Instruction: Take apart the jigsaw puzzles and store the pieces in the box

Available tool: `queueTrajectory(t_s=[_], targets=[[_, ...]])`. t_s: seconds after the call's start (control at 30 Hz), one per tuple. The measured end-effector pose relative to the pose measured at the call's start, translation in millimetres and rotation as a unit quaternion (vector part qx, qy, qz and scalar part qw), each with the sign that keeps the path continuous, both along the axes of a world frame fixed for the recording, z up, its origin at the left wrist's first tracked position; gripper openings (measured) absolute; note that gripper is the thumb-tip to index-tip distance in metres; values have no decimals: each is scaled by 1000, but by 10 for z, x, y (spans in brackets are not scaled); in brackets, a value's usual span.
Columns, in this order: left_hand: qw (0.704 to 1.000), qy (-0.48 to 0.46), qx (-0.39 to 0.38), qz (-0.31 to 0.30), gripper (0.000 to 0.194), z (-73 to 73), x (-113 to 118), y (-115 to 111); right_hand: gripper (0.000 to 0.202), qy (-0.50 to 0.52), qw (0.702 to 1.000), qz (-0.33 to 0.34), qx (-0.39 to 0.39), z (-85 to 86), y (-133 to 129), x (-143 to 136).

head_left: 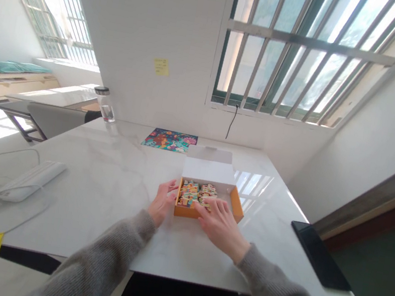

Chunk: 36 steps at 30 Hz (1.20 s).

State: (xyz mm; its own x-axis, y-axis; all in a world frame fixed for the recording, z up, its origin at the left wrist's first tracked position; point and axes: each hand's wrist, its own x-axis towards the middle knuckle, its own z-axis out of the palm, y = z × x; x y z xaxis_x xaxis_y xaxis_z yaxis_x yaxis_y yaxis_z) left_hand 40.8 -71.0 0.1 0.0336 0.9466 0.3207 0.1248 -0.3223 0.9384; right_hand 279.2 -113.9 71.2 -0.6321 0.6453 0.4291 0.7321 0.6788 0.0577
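Note:
An orange cardboard box (192, 213) with a white lid (209, 165) folded back stands on the white table. Inside it, colourful pieces that look like jigsaw pieces (189, 190) are packed in upright rows on the left and in the middle; the box's right part shows a bare floor. My left hand (163, 203) rests against the box's left wall, fingers apart and holding nothing. Over the front wall reaches my right hand (218, 219), its thumb and fingers spread on the pieces. The tips of its fingers are partly hidden among them.
Behind the box lies a colourful printed sheet (169, 140). A clear bottle (106, 105) stands at the back left. A white power strip (31, 181) with cables lies left, and a black tablet-like slab (319, 254) at the right edge. A wall closes off the back.

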Motion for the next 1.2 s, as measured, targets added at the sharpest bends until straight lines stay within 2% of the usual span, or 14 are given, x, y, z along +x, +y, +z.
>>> queueTrajectory(t_s=[0.1, 0.2, 0.3, 0.53, 0.67, 0.8, 0.9, 1.0, 1.1, 1.13, 1.2], targets=[[998, -46, -17, -33, 51, 30, -17, -11, 22, -5, 1000, -11, 11, -136, 46, 5], [998, -34, -22, -40, 50, 44, -33, -15, 16, 14, 1000, -13, 12, -242, 172, 83], [999, -5, -10, -38, 48, 62, -41, -33, 15, 25, 999, -29, 11, -276, 313, 210], [996, 90, 10, -12, 41, 165, -68, -111, 17, 20, 994, -108, 15, -266, 784, 747], [972, 232, 26, 12, 36, 145, -205, 4, 20, 40, 988, -148, 16, -323, 1080, 1106], [920, 385, 10, 69, 39, 105, -498, 341, 21, 56, 985, -162, 28, -402, 1312, 1363], [885, 452, -16, 110, 44, 88, -837, 743, 21, 75, 981, -176, 43, -458, 1434, 1489], [863, 473, -77, 156, 48, 74, -1240, 1199, 20, 124, 966, -200, 105, -479, 1474, 1491], [870, 434, -114, 203, 50, 71, -1615, 1615, 24, 202, 950, -175, 161, -463, 1402, 1227], [870, 427, -120, 214, 52, 76, -1720, 1737, 23, 216, 955, -137, 148, -460, 1362, 1067], [870, 409, -136, 241, 52, 90, -1894, 1954, 24, 216, 972, -54, 75, -473, 1292, 662]])
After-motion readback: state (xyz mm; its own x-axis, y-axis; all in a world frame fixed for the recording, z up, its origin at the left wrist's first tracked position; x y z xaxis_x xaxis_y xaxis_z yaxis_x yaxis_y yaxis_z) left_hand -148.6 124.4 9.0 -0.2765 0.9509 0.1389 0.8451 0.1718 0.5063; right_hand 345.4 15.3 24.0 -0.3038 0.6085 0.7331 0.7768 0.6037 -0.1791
